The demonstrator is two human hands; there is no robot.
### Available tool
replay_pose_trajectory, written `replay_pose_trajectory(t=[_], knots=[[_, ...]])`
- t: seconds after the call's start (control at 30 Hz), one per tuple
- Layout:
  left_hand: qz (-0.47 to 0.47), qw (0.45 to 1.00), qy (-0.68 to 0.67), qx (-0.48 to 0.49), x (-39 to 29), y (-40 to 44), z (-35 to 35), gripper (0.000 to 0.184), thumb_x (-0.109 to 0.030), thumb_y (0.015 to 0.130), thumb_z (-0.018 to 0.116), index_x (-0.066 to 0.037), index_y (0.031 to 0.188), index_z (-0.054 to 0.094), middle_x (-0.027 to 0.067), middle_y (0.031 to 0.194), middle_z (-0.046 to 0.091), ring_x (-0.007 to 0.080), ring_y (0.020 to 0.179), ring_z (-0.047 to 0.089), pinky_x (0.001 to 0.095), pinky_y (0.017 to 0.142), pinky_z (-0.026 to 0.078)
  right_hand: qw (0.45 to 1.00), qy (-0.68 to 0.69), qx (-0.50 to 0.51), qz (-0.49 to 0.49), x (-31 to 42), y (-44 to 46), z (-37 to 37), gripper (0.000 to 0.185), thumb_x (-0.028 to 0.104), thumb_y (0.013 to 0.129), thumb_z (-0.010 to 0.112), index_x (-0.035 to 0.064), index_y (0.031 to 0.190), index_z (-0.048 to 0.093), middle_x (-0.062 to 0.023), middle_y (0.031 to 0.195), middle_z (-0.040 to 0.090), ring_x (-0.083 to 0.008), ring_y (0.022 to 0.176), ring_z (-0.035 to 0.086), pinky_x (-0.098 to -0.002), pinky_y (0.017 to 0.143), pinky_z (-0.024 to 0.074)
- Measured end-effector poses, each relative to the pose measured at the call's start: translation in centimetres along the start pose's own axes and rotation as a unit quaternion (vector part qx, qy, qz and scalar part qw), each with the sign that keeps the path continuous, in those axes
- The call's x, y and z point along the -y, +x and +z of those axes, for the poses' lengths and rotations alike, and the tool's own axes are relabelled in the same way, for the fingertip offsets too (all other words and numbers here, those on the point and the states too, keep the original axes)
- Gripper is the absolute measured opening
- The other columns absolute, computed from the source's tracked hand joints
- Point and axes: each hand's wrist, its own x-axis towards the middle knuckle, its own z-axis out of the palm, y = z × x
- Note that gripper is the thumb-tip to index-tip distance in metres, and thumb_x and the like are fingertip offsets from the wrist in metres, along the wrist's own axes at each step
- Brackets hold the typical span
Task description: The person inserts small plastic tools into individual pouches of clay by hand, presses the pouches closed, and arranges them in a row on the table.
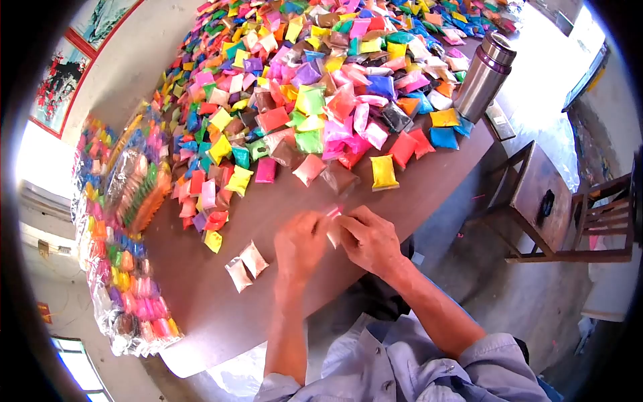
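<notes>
Above the near table edge, my right hand [368,241] pinches a small clear bag [333,231] with pale contents and a pinkish-red strip at its top. Close by on the other side of that bag is my left hand [299,244], its fingers curled and blurred. What the left fingertips hold, if anything, is hidden. Two small clear packets with pale beige contents [246,266] lie side by side on the table, left of my left hand. Beyond my hands lies a brown packet [339,178], beside a pale pink packet [309,169].
A large heap of colourful packets [308,100] covers the far part of the brown table [201,301]. Larger clear bags of bundled packets [130,281] line the left edge. A steel thermos [483,77] stands at the right edge, and a wooden stool [536,194] is on the floor beyond.
</notes>
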Motion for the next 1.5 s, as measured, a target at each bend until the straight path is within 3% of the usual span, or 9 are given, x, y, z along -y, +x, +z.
replay_pose_trajectory(t=[0.23, 0.43, 0.57, 0.93, 1.0, 1.23, 1.37, 1.43, 1.5], knots=[[-0.063, 0.993, 0.096, 0.003, 0.3, 0.3, -0.3, 0.015, -0.02, 0.094, 0.068, -0.007, 0.092, 0.074, 0.0136, 0.092, 0.072, 0.0379, 0.083, 0.069, 0.0481, 0.074, 0.054, 1.0, 0.001, 0.001, -0.015, -0.1, 0.1, -0.2, 0.025, -0.001, 0.076, 0.076, 0.0097, 0.098, 0.072, -0.0069, 0.097, 0.067, -0.0293, 0.079, 0.069, -0.0381, 0.068, 0.0588], [-0.035, 0.999, 0.024, -0.017, -0.1, -1.8, -0.1, 0.012, -0.017, 0.093, 0.069, -0.007, 0.091, 0.074, 0.0146, 0.089, 0.072, 0.0375, 0.078, 0.069, 0.0452, 0.07, 0.054, 1.0, 0.027, 0.004, -0.014, 0.1, 0.4, -0.2, 0.023, 0.0, 0.076, 0.076, 0.0072, 0.097, 0.069, -0.008, 0.107, 0.07, -0.0293, 0.084, 0.071, -0.0378, 0.07, 0.0596], [-0.098, 0.995, -0.017, -0.03, 1.1, -1.9, 0.7, 0.011, -0.017, 0.093, 0.072, -0.006, 0.09, 0.073, 0.015, 0.083, 0.071, 0.0369, 0.073, 0.068, 0.0437, 0.067, 0.053, 0.999, 0.019, 0.027, -0.003, 0.0, 0.2, 0.1, 0.023, 0.001, 0.077, 0.075, 0.0063, 0.098, 0.068, -0.0088, 0.111, 0.071, -0.0298, 0.086, 0.071, -0.0382, 0.072, 0.0597], [-0.078, 0.992, -0.071, -0.072, 1.2, -3.6, 0.5, 0.009, -0.013, 0.092, 0.073, -0.004, 0.09, 0.072, 0.0161, 0.081, 0.071, 0.034, 0.069, 0.069, 0.042, 0.063, 0.053, 0.999, -0.023, 0.046, -0.005, 0.5, 0.6, -0.2, 0.027, 0.004, 0.076, 0.075, 0.0089, 0.102, 0.07, -0.0072, 0.106, 0.069, -0.0294, 0.087, 0.071, -0.0389, 0.075, 0.0594], [-0.109, 0.991, -0.035, -0.063, 1.8, -3.5, 0.5, 0.013, -0.011, 0.094, 0.073, 0.002, 0.094, 0.073, 0.017, 0.077, 0.071, 0.0238, 0.065, 0.068, 0.0363, 0.064, 0.053, 0.999, -0.025, 0.037, -0.012, 0.5, 0.5, -0.1, 0.026, 0.005, 0.076, 0.075, 0.009, 0.101, 0.07, -0.007, 0.105, 0.068, -0.0292, 0.087, 0.071, -0.0386, 0.074, 0.0595], [-0.082, 0.991, -0.057, -0.084, 0.4, -4.6, -0.2, 0.013, -0.012, 0.094, 0.073, 0.001, 0.095, 0.073, 0.0168, 0.08, 0.072, 0.0235, 0.066, 0.069, 0.0356, 0.064, 0.054, 0.999, -0.019, 0.035, -0.009, 0.4, 0.4, -0.2, 0.024, 0.005, 0.076, 0.078, 0.0088, 0.099, 0.072, -0.0069, 0.103, 0.068, -0.0289, 0.083, 0.071, -0.0379, 0.071, 0.0593], [-0.079, 0.989, -0.086, -0.091, 0.5, -5.3, 0.5, 0.01, -0.012, 0.092, 0.076, -0.002, 0.092, 0.072, 0.0161, 0.079, 0.071, 0.03, 0.066, 0.07, 0.0384, 0.061, 0.053, 1.0, -0.016, 0.019, -0.016, 0.5, 0.6, 0.1, 0.022, 0.004, 0.077, 0.078, 0.0084, 0.098, 0.073, -0.007, 0.102, 0.068, -0.0289, 0.08, 0.071, -0.0379, 0.069, 0.059], [-0.114, 0.986, -0.077, -0.093, 1.0, -5.1, 0.6, 0.015, -0.013, 0.094, 0.074, 0.002, 0.092, 0.072, 0.015, 0.074, 0.071, 0.0205, 0.063, 0.067, 0.0337, 0.062, 0.053, 1.0, -0.017, 0.02, -0.014, 0.5, 0.5, 0.0, 0.021, 0.004, 0.077, 0.078, 0.0085, 0.098, 0.073, -0.0069, 0.102, 0.068, -0.0288, 0.08, 0.071, -0.0378, 0.069, 0.0589], [-0.114, 0.986, -0.069, -0.096, 0.9, -4.9, 0.4, 0.016, -0.014, 0.094, 0.075, 0.002, 0.092, 0.072, 0.0149, 0.073, 0.07, 0.02, 0.062, 0.066, 0.0338, 0.062, 0.052, 1.0, -0.016, 0.022, -0.015, 0.5, 0.5, 0.1, 0.021, 0.004, 0.078, 0.078, 0.0085, 0.098, 0.073, -0.0068, 0.101, 0.068, -0.0288, 0.079, 0.071, -0.0377, 0.069, 0.0589]])
